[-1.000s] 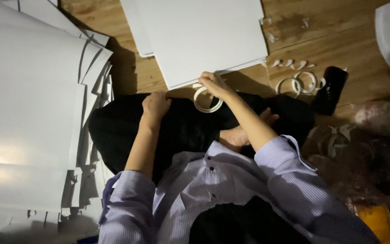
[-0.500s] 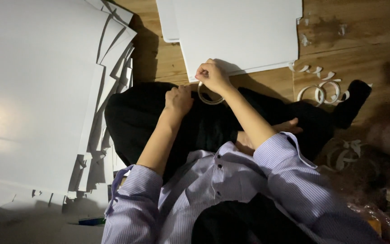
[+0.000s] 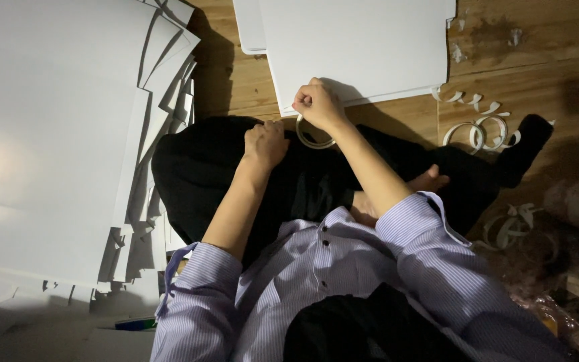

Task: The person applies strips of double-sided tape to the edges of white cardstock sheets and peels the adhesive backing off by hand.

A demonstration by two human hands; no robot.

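I sit cross-legged on a wooden floor in black trousers and a striped shirt. My right hand (image 3: 317,105) is closed, pinching what looks like a strip of tape pulled from a pale tape roll (image 3: 313,136) that rests on my knee, just below the near edge of a white board (image 3: 360,47). My left hand (image 3: 266,143) is a loose fist resting on my black-clad leg, just left of the roll; nothing shows in it.
A large stack of white boards (image 3: 55,141) fans out on the left. Curled strips of backing paper and tape rings (image 3: 484,131) lie on the floor (image 3: 524,67) to the right. More scraps and clutter (image 3: 517,224) sit at the lower right.
The camera view shifted, so the scene sits further right and lower. My right hand has risen a little from the roll toward the board edge. My left hand stays on my leg.
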